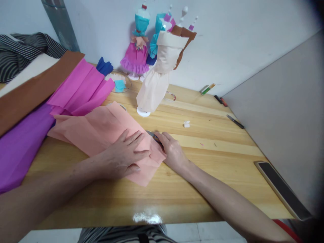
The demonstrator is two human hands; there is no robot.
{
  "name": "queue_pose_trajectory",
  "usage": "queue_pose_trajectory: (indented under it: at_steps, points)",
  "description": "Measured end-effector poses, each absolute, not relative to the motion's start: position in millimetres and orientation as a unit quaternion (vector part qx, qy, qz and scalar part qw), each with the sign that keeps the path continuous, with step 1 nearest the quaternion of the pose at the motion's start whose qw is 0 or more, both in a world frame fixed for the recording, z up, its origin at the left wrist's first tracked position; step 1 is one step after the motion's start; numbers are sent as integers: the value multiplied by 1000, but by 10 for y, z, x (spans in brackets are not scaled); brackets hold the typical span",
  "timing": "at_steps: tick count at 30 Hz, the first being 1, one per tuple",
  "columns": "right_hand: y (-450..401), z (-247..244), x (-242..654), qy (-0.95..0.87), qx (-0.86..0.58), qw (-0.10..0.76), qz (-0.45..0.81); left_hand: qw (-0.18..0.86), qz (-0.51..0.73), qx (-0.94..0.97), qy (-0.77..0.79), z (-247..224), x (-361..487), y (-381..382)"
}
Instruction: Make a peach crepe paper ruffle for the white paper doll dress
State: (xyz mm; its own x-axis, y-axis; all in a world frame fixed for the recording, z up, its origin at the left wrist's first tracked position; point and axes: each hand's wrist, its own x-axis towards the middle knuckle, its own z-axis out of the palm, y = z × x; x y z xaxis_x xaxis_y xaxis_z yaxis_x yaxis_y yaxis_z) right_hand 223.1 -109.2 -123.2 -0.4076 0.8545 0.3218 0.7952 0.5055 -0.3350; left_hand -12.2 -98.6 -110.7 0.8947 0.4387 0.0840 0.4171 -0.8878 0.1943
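A large sheet of pink paper [101,125] lies on the wooden table in front of me, its near right part creased or folded over. My left hand [126,153] rests on it with the fingers spread, palm down. At the paper's right edge, my right hand [170,146] is closed around the handles of a pair of scissors [154,135]. The scissors' blades point away to the upper left, along the paper's edge, and are partly hidden by it.
Small stands in paper dresses, one with a cream dress [162,71], rise behind the pink paper. Magenta [81,86], brown [37,86] and purple sheets [22,152] are piled left. A craft knife [235,121] and a dark rectangular object [282,189] lie right.
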Motion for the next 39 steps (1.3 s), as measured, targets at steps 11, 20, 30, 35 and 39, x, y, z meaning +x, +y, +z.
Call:
queue_pose_trajectory:
  at_steps: [11,20,30,35,39]
  points:
    - [-1089,-1251,2246,-839,-500,205,60,85,64,969,222,-1107,-130,-994]
    - [-1026,-1182,2155,-838,-512,173,74,89,70,969,218,-1103,-144,-1008]
    - [-1042,-1226,2185,-843,-505,175,62,94,82,969,213,-1135,-156,-1019]
    - [-1038,-1218,2153,-844,-509,164,42,96,75,970,210,-1111,-154,-1042]
    - [-1025,-1222,2129,-843,-511,161,42,91,83,970,207,-1107,-161,-1052]
